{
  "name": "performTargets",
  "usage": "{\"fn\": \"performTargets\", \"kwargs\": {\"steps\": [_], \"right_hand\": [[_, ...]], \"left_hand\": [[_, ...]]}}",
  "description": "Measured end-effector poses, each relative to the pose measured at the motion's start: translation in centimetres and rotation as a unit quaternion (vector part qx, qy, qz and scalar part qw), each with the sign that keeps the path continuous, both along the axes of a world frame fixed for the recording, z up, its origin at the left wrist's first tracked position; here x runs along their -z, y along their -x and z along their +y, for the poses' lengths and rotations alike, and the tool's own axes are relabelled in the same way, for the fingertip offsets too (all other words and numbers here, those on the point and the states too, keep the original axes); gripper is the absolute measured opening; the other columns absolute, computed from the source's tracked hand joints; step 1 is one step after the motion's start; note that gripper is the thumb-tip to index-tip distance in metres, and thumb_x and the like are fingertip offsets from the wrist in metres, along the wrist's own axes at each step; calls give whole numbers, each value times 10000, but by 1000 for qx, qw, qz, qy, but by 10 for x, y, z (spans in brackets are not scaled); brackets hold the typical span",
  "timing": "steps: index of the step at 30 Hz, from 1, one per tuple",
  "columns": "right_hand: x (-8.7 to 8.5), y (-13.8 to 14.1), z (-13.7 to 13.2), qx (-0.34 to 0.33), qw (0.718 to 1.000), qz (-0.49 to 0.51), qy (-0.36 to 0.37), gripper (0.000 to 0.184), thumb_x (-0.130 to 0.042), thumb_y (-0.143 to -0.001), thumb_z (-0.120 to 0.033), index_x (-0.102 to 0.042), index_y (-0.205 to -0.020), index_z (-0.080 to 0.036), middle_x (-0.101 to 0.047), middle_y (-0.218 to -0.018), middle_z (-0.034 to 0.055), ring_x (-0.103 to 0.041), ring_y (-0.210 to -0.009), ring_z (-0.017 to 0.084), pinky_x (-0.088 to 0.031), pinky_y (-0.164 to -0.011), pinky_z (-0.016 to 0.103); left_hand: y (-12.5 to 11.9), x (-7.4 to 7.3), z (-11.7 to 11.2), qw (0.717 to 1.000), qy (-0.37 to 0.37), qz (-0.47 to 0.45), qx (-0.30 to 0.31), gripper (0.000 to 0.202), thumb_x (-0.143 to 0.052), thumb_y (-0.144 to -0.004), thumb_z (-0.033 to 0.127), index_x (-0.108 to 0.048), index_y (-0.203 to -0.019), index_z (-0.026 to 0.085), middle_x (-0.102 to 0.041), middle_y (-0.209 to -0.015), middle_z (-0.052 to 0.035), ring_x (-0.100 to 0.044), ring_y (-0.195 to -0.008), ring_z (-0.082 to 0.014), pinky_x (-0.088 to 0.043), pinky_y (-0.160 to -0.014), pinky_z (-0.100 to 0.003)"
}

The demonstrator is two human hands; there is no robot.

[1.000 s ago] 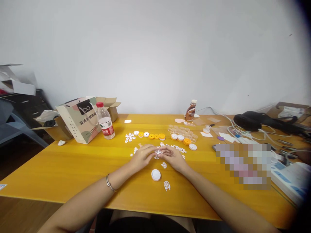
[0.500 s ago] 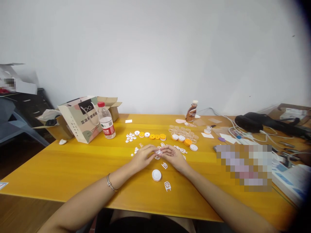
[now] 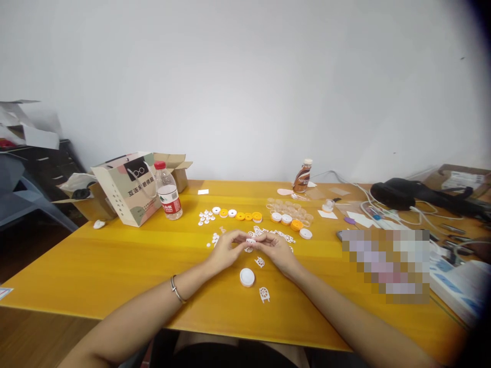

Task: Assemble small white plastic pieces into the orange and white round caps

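Since the earlier frame, the fingertips had shifted slightly and the white piece (image 3: 250, 240) between them seemed to have turned more edge-on, while the things on the table (image 3: 123, 276) lay as they had. The left hand (image 3: 228, 249) and the right hand (image 3: 274, 249) were both closed in a pinch on the piece, one from each side, just above the table; its fine detail was too small to make out. Under and behind the fingers lay a spread of white wheel parts, partly hidden, with one wheel part (image 3: 260, 262) nearer and another (image 3: 264, 294) nearer still, beside a white cap (image 3: 247, 277). The work looked partway along: this piece was still being handled, and those wheel parts lay loose. Farther out, pegs (image 3: 207, 217) and a row of white and yellow discs (image 3: 240, 216) stood apart from the hands, and clear rings (image 3: 293, 207) lay clustered behind more discs (image 3: 286, 219). Whether any of these were finished could not be told.
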State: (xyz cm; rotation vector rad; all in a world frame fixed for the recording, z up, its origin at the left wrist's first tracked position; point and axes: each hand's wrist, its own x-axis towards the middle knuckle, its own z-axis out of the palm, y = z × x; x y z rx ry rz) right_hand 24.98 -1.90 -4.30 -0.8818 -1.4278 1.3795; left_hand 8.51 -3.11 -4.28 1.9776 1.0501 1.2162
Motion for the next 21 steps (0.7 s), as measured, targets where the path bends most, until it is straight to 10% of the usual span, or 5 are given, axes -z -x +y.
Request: {"fn": "performTargets", "kwargs": {"steps": [21], "right_hand": [[-15, 0, -11, 9, 997, -1, -76, 200, -681, -620, -372, -604, -668, -194, -659, -722, 22, -608, -700, 168, -477, -720, 323]], "left_hand": [[1, -10, -12, 993, -114, 12, -25, 169, -525, -791, 295, -603, -850, 156, -619, -779, -46, -563, -744, -141, -456, -719, -277]]}}
